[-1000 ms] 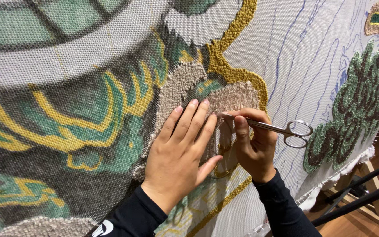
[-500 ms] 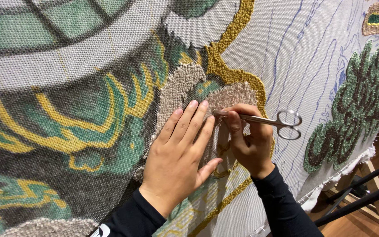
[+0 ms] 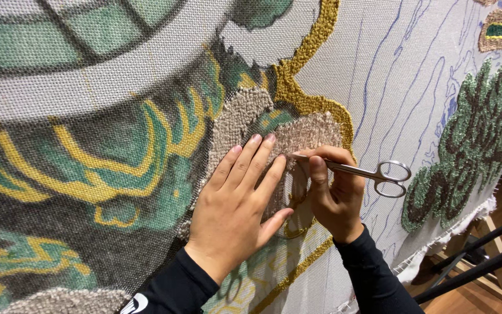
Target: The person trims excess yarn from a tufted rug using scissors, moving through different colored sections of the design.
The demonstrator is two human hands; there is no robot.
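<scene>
Left hand (image 3: 236, 212) pressed flat, fingers extended together, against a large stretched tufting cloth (image 3: 390, 64) bearing green, yellow and grey printed patterns; its fingertips rest on a patch of beige looped yarn pile (image 3: 306, 136). Right hand (image 3: 329, 192) just beside it, touching the same patch, its grip closed around small silver metal scissors (image 3: 373, 172): thumb and fingers pinch the blades near the pivot, the finger loops stand free to the right, and the tips lie against the beige pile. A mustard-yellow tufted border (image 3: 303, 75) curves above the patch. A dark green tufted motif (image 3: 472, 139) lies well apart, at right. Black sleeves cover both wrists.
</scene>
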